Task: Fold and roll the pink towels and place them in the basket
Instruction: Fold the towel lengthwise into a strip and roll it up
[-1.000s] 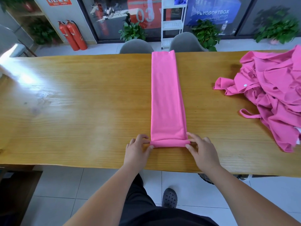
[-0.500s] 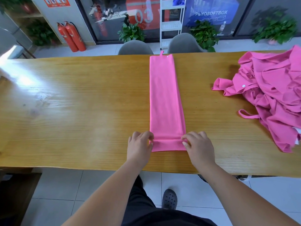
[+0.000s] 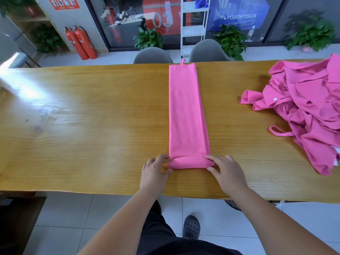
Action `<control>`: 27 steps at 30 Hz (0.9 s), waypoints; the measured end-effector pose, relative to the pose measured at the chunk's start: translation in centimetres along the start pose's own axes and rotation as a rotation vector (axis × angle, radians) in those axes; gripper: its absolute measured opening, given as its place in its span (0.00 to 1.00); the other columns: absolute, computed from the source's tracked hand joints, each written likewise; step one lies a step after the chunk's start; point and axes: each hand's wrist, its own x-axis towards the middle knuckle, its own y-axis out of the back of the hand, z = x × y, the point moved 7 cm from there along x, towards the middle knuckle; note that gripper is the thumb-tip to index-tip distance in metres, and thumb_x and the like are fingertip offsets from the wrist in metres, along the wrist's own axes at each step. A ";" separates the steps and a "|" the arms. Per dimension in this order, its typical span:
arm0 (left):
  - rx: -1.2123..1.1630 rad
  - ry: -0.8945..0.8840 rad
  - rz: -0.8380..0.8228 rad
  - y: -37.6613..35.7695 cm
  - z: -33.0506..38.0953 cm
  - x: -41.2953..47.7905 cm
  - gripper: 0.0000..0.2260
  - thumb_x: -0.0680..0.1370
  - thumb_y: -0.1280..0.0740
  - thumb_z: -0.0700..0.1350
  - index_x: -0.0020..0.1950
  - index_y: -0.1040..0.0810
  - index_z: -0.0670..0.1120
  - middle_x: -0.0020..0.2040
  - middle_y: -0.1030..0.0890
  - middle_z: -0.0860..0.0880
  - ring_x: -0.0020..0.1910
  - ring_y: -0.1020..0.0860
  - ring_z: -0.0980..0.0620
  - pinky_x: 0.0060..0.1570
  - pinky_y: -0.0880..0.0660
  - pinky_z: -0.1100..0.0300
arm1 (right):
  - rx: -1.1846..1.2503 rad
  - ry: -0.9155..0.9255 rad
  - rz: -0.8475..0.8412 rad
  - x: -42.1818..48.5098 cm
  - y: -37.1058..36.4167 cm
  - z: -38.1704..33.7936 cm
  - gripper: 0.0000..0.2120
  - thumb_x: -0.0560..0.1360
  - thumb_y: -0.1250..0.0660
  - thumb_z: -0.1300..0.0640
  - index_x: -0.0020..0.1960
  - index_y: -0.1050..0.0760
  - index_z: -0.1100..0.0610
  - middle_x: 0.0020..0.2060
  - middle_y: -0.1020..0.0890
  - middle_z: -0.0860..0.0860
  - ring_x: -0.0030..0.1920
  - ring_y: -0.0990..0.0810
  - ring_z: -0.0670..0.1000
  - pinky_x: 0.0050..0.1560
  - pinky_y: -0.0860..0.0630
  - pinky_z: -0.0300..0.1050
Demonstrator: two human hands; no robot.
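A pink towel [image 3: 185, 111], folded into a long narrow strip, lies across the wooden table [image 3: 92, 126] from its far edge towards me. Its near end is turned over into a small roll [image 3: 190, 162]. My left hand [image 3: 155, 173] pinches the roll's left end and my right hand [image 3: 225, 172] pinches its right end, fingers curled over the top. A heap of unfolded pink towels [image 3: 309, 111] lies on the table at the right. No basket is in view.
Two grey chairs [image 3: 152, 56] stand behind the table's far edge, with a white shelf rack [image 3: 194, 24] behind them. Red fire extinguishers [image 3: 81, 43] and potted plants [image 3: 230, 41] line the back wall. My shoe [image 3: 191, 227] shows under the table's near edge.
The towel's near end has been rolled over a little further and the roll is thicker. Both hands have shifted slightly away from me along with it.
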 end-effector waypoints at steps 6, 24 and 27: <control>-0.294 0.177 -0.127 -0.1 -2.0 0.7 0.14 0.81 0.27 0.56 0.63 0.28 0.58 0.55 0.16 0.62 0.52 0.21 0.59 0.47 0.25 0.60 | 0.237 -0.158 -0.089 0.0 -0.2 1.2 0.17 0.81 0.33 0.40 0.70 0.26 0.35 0.52 0.25 0.42 0.47 0.25 0.39 0.45 0.27 0.38; 0.425 -0.363 0.233 -0.3 1.9 0.7 0.17 0.76 0.25 0.39 0.63 0.16 0.54 0.57 0.17 0.58 0.52 0.23 0.48 0.46 0.28 0.51 | -0.243 0.151 0.194 1.2 -0.1 -2.3 0.15 0.78 0.27 0.58 0.62 0.16 0.46 0.56 0.17 0.38 0.50 0.25 0.49 0.46 0.25 0.48; 0.418 -0.387 0.197 -0.4 1.6 0.0 0.20 0.78 0.25 0.50 0.70 0.19 0.53 0.64 0.19 0.59 0.56 0.22 0.49 0.51 0.24 0.51 | -0.254 0.206 0.147 0.6 -0.3 -1.9 0.18 0.80 0.29 0.47 0.69 0.20 0.46 0.63 0.19 0.38 0.53 0.24 0.49 0.50 0.24 0.48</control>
